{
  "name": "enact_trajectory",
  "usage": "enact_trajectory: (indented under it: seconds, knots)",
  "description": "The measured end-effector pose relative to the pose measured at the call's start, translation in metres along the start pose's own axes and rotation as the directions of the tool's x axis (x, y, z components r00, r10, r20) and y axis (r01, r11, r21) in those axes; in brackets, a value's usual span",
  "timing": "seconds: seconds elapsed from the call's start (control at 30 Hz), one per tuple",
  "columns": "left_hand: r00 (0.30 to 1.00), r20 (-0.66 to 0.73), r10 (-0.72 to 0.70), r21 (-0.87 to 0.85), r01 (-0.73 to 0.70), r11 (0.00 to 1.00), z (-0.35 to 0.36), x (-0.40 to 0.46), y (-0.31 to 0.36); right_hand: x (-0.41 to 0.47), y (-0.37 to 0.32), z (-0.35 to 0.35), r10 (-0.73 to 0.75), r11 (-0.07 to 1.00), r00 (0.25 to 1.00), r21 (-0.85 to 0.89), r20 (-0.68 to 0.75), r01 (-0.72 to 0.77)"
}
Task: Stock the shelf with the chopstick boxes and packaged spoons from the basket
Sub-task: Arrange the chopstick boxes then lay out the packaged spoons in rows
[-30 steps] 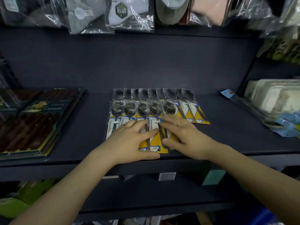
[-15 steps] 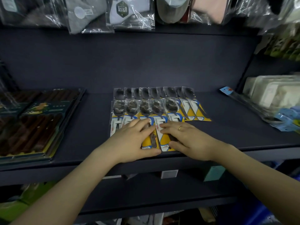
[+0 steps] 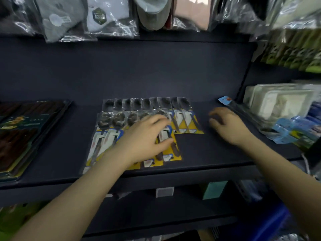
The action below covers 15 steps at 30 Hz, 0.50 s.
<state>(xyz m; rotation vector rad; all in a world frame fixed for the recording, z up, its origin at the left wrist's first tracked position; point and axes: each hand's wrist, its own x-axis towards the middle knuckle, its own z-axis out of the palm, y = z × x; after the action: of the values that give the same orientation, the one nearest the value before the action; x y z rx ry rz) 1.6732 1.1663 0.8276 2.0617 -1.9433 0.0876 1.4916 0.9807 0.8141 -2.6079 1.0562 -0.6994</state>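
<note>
Packaged spoons lie in two overlapping rows on the dark shelf [image 3: 217, 153]: a front row [image 3: 107, 136] with yellow cards and a back row [image 3: 184, 119]. My left hand [image 3: 145, 140] rests flat on the front row, fingers spread over the rightmost packs. Over bare shelf to the right of the spoons, my right hand [image 3: 227, 124] is blurred, with its fingers loosely curled and nothing in it. Dark chopstick boxes [image 3: 22, 134] lie stacked at the shelf's left end.
Clear-wrapped packs with blue cards [image 3: 284, 129] and pale boxes [image 3: 278, 100] crowd the right end. Bagged goods [image 3: 107, 18] hang from the shelf above. A lower shelf [image 3: 156, 211] runs beneath, with something blue [image 3: 271, 225] at bottom right.
My right hand has lifted off the spoon packs and swung right over the bare shelf. My left hand has slid right across the front row. The view has shifted slightly.
</note>
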Motion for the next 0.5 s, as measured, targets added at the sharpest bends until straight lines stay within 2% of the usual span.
enact_trajectory:
  seconds: [0.1,0.17,0.23,0.3,0.5]
  knots:
    - [0.999,-0.027,0.038,-0.079,-0.04,0.996,0.008,0.03,0.032,0.012,0.061,-0.018,0.265,0.935,0.963,-0.235,-0.04,-0.267]
    - [0.999,-0.037,0.03,-0.145,-0.035,0.989,0.017,0.052,0.048,0.019,0.086,-0.025,0.35,0.866,0.935,-0.36,-0.06,-0.347]
    - [0.999,-0.048,0.005,-0.197,-0.014,0.98,0.026,0.074,0.059,0.026,0.097,-0.028,0.426,0.826,0.905,-0.406,-0.004,-0.391]
    - [0.998,-0.058,-0.019,-0.228,0.005,0.974,0.034,0.092,0.07,0.032,0.102,-0.027,0.457,0.813,0.888,-0.43,0.051,-0.393]
    - [0.996,-0.085,-0.006,-0.204,-0.012,0.979,0.052,0.119,0.083,0.029,0.094,-0.021,0.329,0.859,0.932,-0.458,0.153,-0.228]
